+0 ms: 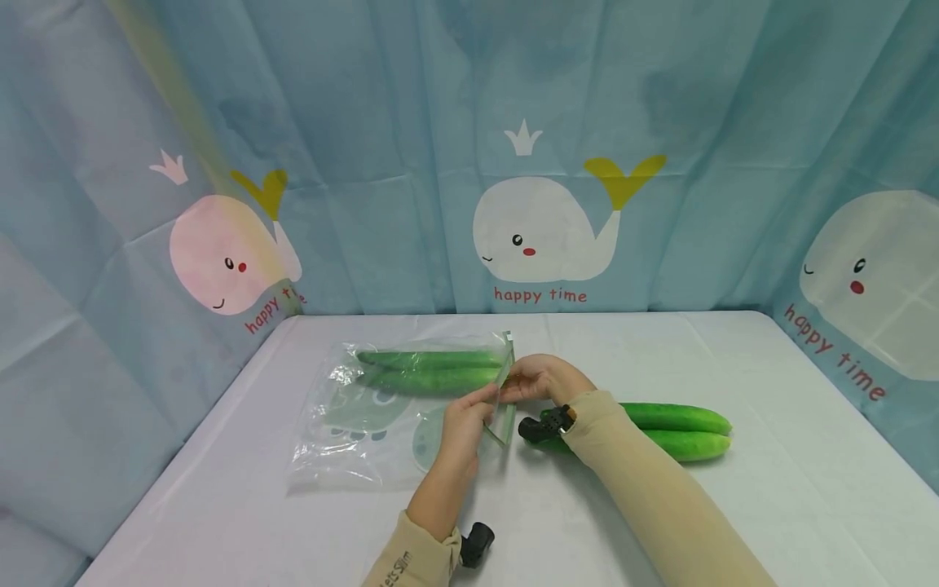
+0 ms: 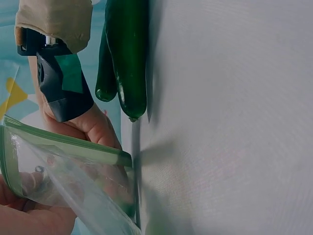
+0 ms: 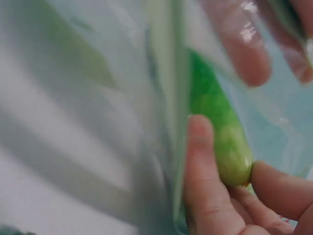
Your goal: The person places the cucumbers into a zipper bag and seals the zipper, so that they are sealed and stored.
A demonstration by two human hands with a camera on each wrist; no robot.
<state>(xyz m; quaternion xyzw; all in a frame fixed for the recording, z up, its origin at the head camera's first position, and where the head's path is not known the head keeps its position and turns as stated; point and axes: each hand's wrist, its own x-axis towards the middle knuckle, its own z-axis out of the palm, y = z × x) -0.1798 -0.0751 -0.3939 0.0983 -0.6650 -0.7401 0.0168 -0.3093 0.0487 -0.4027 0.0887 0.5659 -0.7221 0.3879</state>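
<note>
A clear zip bag (image 1: 311, 448) with a pale green zip edge lies on the table, its mouth facing right. Inside it are two green cucumbers (image 1: 433, 379) side by side. My left hand (image 1: 462, 420) pinches the front side of the mouth, where the green zip strip (image 2: 68, 139) stands spread apart. My right hand (image 1: 543, 379) is at the mouth, thumb and fingers round the yellowish end of a cucumber (image 3: 222, 132). Fingers (image 3: 249, 63) show through the plastic at the top of the right wrist view.
Two more cucumbers (image 1: 685, 417) lie side by side on the white table (image 1: 623, 530), partly behind my right forearm. Black wrist cameras (image 1: 477, 545) sit on both wrists. A blue curtain (image 1: 396, 236) with whale prints hangs behind the table's far edge.
</note>
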